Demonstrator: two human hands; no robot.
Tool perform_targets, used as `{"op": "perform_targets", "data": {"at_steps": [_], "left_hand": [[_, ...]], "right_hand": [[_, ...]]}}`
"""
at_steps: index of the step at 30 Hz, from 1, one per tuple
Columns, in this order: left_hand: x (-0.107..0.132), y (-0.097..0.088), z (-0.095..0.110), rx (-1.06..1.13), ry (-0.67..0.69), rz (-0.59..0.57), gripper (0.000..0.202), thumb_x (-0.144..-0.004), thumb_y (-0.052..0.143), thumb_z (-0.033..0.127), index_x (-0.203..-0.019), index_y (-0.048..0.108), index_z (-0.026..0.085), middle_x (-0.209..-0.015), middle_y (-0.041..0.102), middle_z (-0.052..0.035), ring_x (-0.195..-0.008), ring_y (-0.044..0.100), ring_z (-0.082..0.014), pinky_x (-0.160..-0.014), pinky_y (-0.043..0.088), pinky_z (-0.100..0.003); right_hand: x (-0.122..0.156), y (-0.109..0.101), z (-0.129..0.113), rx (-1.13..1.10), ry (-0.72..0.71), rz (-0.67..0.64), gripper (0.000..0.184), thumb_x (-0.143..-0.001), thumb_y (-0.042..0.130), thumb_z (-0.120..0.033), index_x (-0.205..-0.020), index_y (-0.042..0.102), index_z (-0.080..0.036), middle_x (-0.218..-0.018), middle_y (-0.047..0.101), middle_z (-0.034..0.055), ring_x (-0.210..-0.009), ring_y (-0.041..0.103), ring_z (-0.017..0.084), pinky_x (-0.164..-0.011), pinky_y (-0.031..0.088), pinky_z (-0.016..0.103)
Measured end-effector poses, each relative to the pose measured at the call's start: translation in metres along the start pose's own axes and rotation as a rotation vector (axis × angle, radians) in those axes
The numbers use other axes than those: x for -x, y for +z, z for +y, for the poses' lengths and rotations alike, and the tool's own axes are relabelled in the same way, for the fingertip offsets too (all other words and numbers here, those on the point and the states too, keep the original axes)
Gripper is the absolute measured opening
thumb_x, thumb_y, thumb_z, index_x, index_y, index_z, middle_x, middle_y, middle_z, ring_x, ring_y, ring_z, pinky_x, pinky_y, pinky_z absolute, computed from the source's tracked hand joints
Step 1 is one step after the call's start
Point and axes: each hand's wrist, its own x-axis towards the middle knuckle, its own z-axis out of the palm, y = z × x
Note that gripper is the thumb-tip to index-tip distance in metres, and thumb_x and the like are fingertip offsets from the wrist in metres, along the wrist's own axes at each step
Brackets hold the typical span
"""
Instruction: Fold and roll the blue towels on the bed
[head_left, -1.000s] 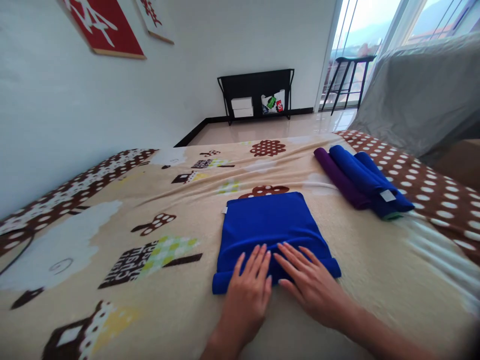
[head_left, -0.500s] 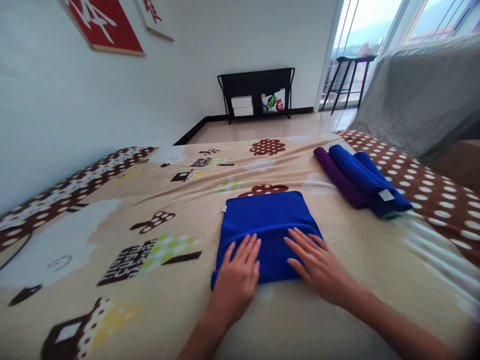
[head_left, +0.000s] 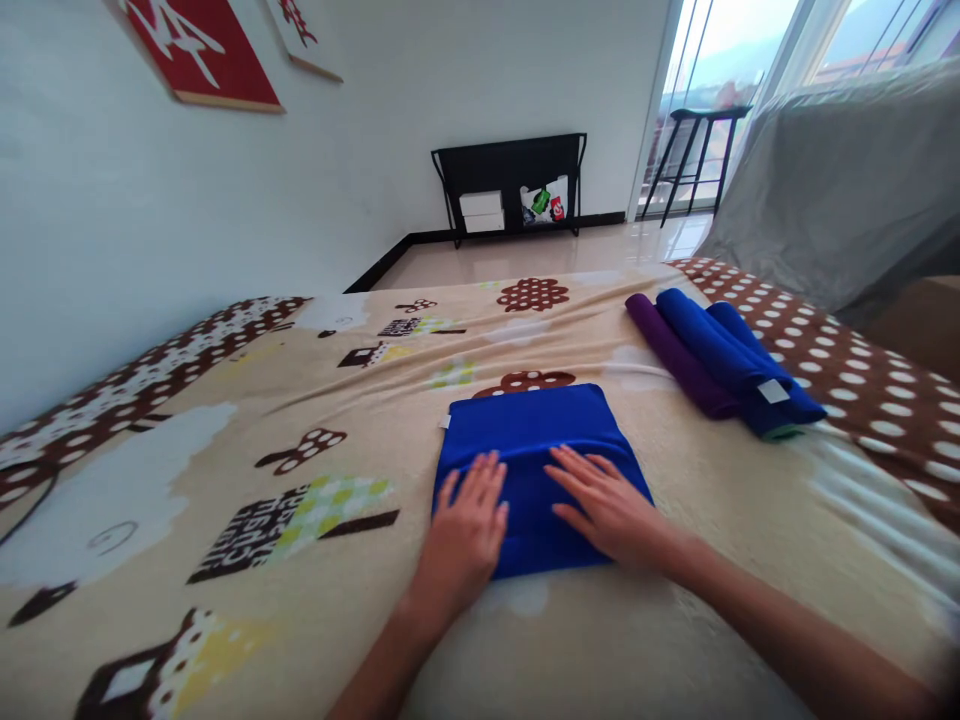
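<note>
A folded blue towel (head_left: pixel 532 420) lies flat on the patterned blanket (head_left: pixel 360 620) in front of me, with a small white tag at its left edge. My left hand (head_left: pixel 469 525) rests palm down on the towel's near left part, fingers stretched out. On its near right part lies my right hand (head_left: pixel 607 505), also flat with the fingers spread. Neither hand grips the cloth. Soft creases run across the towel near the fingertips.
Rolled blue towels (head_left: pixel 724 345) and a purple rolled towel (head_left: pixel 675 355) lie together at the right. Beyond the bed stand a black rack (head_left: pixel 510 165) with white boxes (head_left: pixel 482 212) and a black stool (head_left: pixel 697 150). A grey cover (head_left: pixel 855 170) drapes something large at the right.
Both hands have slid slightly forward and to the left over the towel. Its near edge looks flatter at the left corner. The rolled towels stay where they were.
</note>
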Motion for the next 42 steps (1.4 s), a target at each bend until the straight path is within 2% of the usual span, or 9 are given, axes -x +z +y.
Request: {"op": "perform_targets", "data": {"at_steps": [3, 5, 11, 15, 20, 26, 30, 39, 42], "left_hand": [[-0.024, 0.005, 0.010, 0.036, 0.142, -0.058, 0.051, -0.102, 0.031, 0.035, -0.152, 0.027, 0.026, -0.158, 0.032, 0.0010, -0.144, 0.032, -0.0153, -0.114, 0.035, -0.036], [-0.024, 0.011, -0.009, 0.018, 0.082, -0.053, 0.050, -0.102, 0.032, 0.036, -0.151, 0.029, 0.026, -0.156, 0.036, -0.0031, -0.142, 0.038, -0.0196, -0.112, 0.038, -0.042], [0.030, 0.012, -0.078, 0.010, -0.197, 0.091, 0.048, -0.100, 0.035, 0.029, -0.148, 0.036, 0.026, -0.151, 0.045, -0.0084, -0.140, 0.041, -0.0247, -0.110, 0.036, -0.050], [0.078, -0.011, -0.061, 0.052, -0.016, 0.300, 0.054, -0.091, 0.048, 0.015, -0.143, 0.043, 0.026, -0.140, 0.057, -0.0091, -0.133, 0.049, -0.0246, -0.107, 0.039, -0.043], [0.103, -0.011, -0.028, -0.057, 0.183, 0.207, 0.056, -0.080, 0.050, 0.004, -0.134, 0.053, 0.020, -0.127, 0.066, -0.0085, -0.118, 0.059, -0.0236, -0.102, 0.038, -0.039], [0.075, 0.012, -0.030, 0.012, 0.069, 0.316, 0.037, -0.083, 0.046, 0.003, -0.113, 0.060, 0.019, -0.105, 0.072, -0.0069, -0.098, 0.066, -0.0212, -0.093, 0.040, -0.039], [0.062, 0.002, -0.034, 0.063, 0.018, 0.323, 0.031, -0.081, 0.044, 0.003, -0.102, 0.059, 0.020, -0.092, 0.070, -0.0027, -0.087, 0.065, -0.0192, -0.090, 0.039, -0.038], [0.106, -0.021, -0.027, 0.139, 0.002, 0.077, 0.043, -0.072, 0.046, 0.005, -0.110, 0.056, 0.023, -0.089, 0.070, -0.0003, -0.079, 0.063, -0.0182, -0.084, 0.041, -0.037], [0.109, -0.007, -0.014, -0.080, -0.149, 0.230, 0.034, -0.076, 0.050, 0.011, -0.105, 0.061, 0.023, -0.096, 0.072, -0.0056, -0.088, 0.065, -0.0253, -0.086, 0.038, -0.045]], "right_hand": [[-0.019, 0.004, -0.003, -0.053, -0.101, -0.098, 0.055, -0.101, 0.034, -0.051, -0.151, 0.033, -0.027, -0.158, 0.025, 0.0029, -0.147, 0.022, 0.018, -0.117, 0.028, 0.043], [-0.014, 0.004, 0.018, -0.029, -0.015, -0.091, 0.057, -0.101, 0.032, -0.053, -0.152, 0.029, -0.029, -0.158, 0.027, 0.0022, -0.146, 0.024, 0.018, -0.118, 0.027, 0.045], [0.050, -0.008, 0.081, 0.101, 0.211, 0.102, 0.056, -0.101, 0.033, -0.051, -0.152, 0.030, -0.028, -0.155, 0.035, 0.0061, -0.144, 0.029, 0.022, -0.114, 0.029, 0.049], [0.096, -0.019, 0.062, 0.201, 0.038, 0.212, 0.056, -0.097, 0.047, -0.033, -0.151, 0.032, -0.033, -0.152, 0.040, 0.0038, -0.139, 0.038, 0.022, -0.110, 0.032, 0.044], [0.125, -0.009, 0.037, 0.253, -0.104, 0.165, 0.059, -0.090, 0.048, -0.014, -0.146, 0.042, -0.030, -0.136, 0.058, 0.0022, -0.128, 0.051, 0.020, -0.104, 0.036, 0.040], [0.099, 0.009, 0.042, 0.210, -0.062, 0.250, 0.043, -0.089, 0.047, -0.009, -0.128, 0.059, -0.026, -0.116, 0.069, 0.0031, -0.113, 0.060, 0.019, -0.102, 0.035, 0.041], [0.086, -0.007, 0.040, 0.144, -0.044, 0.256, 0.040, -0.087, 0.043, -0.008, -0.119, 0.063, -0.023, -0.103, 0.070, 0.0037, -0.101, 0.063, 0.016, -0.098, 0.038, 0.039], [0.130, -0.022, 0.014, 0.051, -0.007, 0.072, 0.031, -0.090, 0.051, -0.020, -0.118, 0.062, -0.027, -0.106, 0.066, 0.0046, -0.106, 0.059, 0.020, -0.100, 0.044, 0.039], [0.122, -0.012, 0.006, 0.141, 0.089, 0.133, 0.031, -0.088, 0.047, -0.016, -0.113, 0.064, -0.024, -0.111, 0.065, 0.0078, -0.105, 0.059, 0.023, -0.095, 0.045, 0.043]]}}
